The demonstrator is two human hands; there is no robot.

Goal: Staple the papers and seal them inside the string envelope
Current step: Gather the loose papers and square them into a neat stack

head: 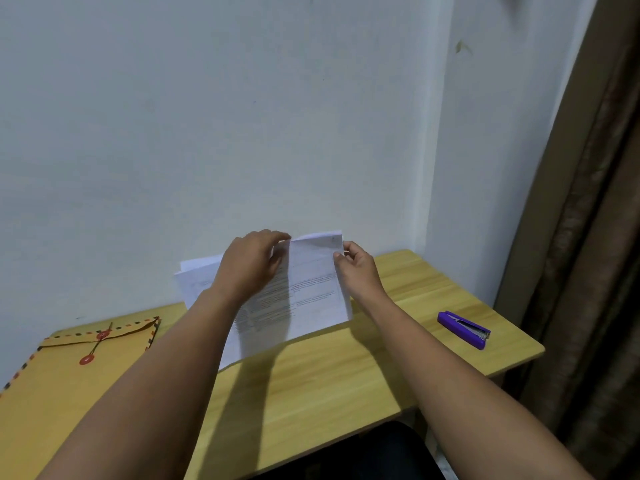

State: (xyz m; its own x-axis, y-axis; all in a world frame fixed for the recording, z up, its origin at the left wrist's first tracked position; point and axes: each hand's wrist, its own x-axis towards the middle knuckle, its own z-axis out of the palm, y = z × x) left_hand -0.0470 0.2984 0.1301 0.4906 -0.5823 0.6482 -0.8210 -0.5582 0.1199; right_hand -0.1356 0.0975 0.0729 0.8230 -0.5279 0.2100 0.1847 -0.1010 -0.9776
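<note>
so, starting at the lower left of the frame, the string envelope (69, 368) is lying flat on the wooden table (311, 393) with its flap down and the cord running between the two red discs; it is well apart from the hands and waiting for later. moving to the middle, the left hand (247, 266) is curling over the top edge of the papers (311, 292), fingers hooking behind the sheets, while the right hand (356, 268) is pinching the upper right edge between thumb and fingers. the stack is standing tilted on its lower edge on the table, and some sheets are fanning out to the left behind the left wrist. judging from this, the person is squaring the stack before stapling. to do it well, the hands should be loosening slightly and tapping the lower edge on the table until the stray left sheets are lining up, then clamping one corner firmly. at the right of the frame, the purple stapler (464, 329) is sitting untouched near the table edge, within reach of the right hand.
</note>
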